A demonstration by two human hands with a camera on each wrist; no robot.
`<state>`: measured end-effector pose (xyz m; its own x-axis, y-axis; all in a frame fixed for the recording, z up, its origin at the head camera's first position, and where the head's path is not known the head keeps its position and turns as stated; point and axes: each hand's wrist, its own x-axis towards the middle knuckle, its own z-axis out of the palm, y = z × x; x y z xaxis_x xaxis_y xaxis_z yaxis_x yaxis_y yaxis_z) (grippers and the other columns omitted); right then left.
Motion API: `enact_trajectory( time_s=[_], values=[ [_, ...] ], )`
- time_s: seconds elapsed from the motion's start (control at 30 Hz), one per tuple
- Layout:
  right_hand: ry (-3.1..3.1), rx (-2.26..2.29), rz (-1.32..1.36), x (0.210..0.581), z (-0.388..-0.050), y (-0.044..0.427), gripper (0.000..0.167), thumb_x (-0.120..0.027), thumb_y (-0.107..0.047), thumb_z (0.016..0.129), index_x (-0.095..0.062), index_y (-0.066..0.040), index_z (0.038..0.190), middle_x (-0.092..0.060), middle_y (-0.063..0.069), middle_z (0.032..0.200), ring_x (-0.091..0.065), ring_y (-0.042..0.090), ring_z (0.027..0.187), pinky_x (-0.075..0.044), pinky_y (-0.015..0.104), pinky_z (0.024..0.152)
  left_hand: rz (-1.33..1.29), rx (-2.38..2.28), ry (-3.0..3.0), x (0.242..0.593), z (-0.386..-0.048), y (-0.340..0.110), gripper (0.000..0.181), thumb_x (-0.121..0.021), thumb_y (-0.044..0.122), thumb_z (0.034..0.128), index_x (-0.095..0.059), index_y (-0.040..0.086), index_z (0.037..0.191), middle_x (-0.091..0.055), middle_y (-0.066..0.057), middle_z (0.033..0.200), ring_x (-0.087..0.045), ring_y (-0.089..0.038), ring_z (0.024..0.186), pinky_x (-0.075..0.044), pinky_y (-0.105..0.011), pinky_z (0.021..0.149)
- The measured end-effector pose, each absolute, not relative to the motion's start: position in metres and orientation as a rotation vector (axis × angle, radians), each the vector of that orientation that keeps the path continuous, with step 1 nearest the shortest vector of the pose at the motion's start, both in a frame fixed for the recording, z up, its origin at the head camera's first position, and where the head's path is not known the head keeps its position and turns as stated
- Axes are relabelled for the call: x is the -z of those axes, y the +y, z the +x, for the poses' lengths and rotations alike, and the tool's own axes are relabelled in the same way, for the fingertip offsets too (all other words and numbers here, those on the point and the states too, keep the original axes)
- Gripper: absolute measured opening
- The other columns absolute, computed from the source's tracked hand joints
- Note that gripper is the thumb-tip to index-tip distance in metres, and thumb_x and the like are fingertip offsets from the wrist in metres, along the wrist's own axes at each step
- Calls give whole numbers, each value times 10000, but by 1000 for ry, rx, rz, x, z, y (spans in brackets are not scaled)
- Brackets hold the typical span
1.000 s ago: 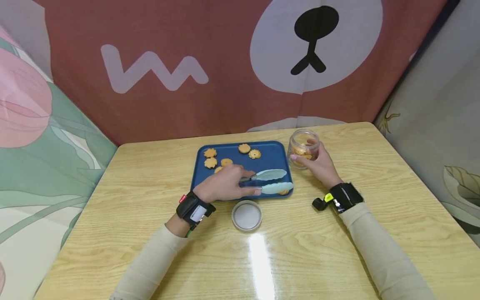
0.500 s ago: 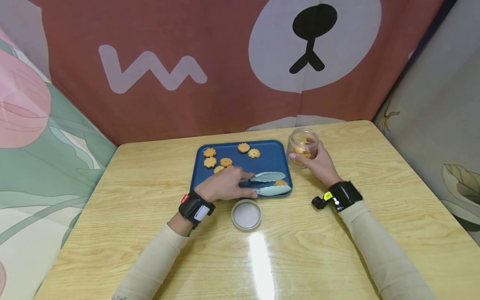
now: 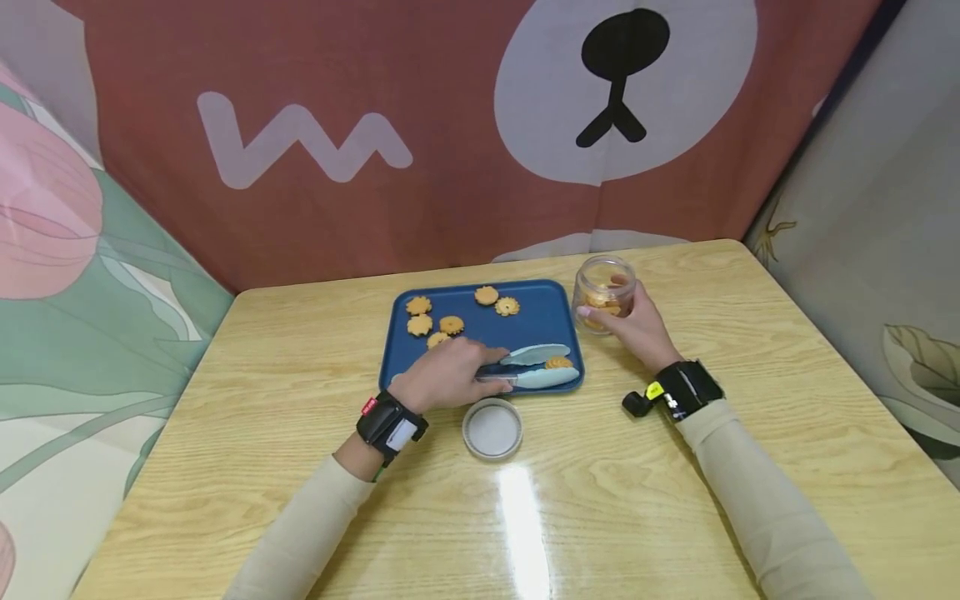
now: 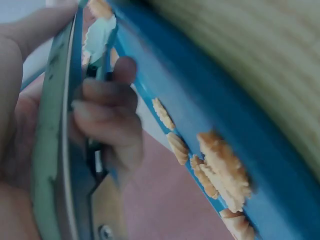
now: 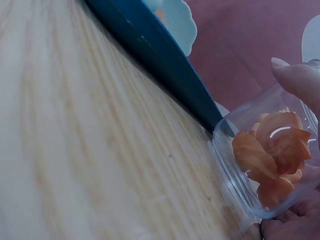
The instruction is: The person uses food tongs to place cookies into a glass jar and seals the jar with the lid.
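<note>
My left hand (image 3: 446, 372) grips a pair of tongs (image 3: 543, 379) with pale green scalloped tips, held low over the right front of a blue tray (image 3: 536, 321). One round cookie (image 3: 558, 363) lies between the tips; whether both touch it I cannot tell. In the left wrist view, the fingers curl around the metal handle (image 4: 55, 125). To the right of the tray, my right hand (image 3: 643, 333) holds a clear jar (image 3: 600, 275) around its side. Its mouth is uncovered, and several cookies (image 5: 280, 142) show through the wall in the right wrist view.
Several flower-shaped cookies (image 3: 419, 325) lie on the tray's left side, and two more cookies (image 3: 507, 306) sit near its back edge. A round lid (image 3: 492, 429) rests on the wooden table (image 3: 600, 500) in front of the tray. A patterned cloth (image 3: 375, 225) hangs behind the table.
The tong tips have shifted slightly and drawn closer together. The cookie, earlier partly under the front tip, now shows between both tips. My right hand and the jar stay in place.
</note>
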<state>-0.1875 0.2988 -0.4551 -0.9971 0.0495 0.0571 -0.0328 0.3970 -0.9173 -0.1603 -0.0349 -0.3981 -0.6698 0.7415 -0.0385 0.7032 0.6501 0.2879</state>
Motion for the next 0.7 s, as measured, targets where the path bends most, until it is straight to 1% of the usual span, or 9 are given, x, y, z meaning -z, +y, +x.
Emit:
enact_trajectory(
  time_s=[0.1,0.2,0.4,0.47,0.6,0.7],
  values=[
    [-2565,-1687,-11,456,-189,299,977,-785,-454,936,-224,-121,1662,-377,138,1659,-433,318,1478,-383,531,1144,1257,-356,2754,401,-159,-36,523,-659,495,1022,-666,173,1433,-682,20,830,-490,-50,556,-348,-209,516],
    [-2562,-1695,-11,457,-190,300,974,-787,-440,937,-220,-125,1664,-377,140,1657,-430,318,1483,-381,534,1155,1279,-357,2768,402,-158,-37,507,-652,489,1028,-673,175,1425,-710,5,902,-497,-54,571,-347,-208,515],
    [-2561,-1706,-18,457,-190,300,980,-789,-437,937,-212,-129,1667,-368,146,1663,-416,324,1499,-361,563,1199,1297,-382,2772,397,-157,-39,523,-642,483,1035,-662,146,1434,-637,39,773,-480,-52,567,-343,-209,533],
    [-2558,-1709,-21,457,-190,300,983,-791,-438,935,-212,-129,1666,-365,146,1666,-414,324,1504,-360,567,1204,1297,-391,2779,395,-157,-40,529,-637,484,1038,-658,139,1438,-609,33,728,-474,-57,559,-341,-215,535],
    [-2553,-1721,-26,458,-191,301,983,-792,-428,935,-207,-130,1666,-355,145,1672,-396,319,1526,-347,568,1224,1295,-399,2796,393,-157,-40,529,-632,489,1039,-659,142,1437,-616,38,717,-475,-49,541,-336,-212,522],
    [-2560,-1715,-29,459,-191,301,982,-793,-431,934,-209,-135,1666,-356,145,1672,-393,320,1528,-342,571,1226,1308,-404,2820,394,-158,-41,517,-642,486,1034,-671,145,1422,-623,50,701,-451,-45,502,-305,-210,491]
  ],
)
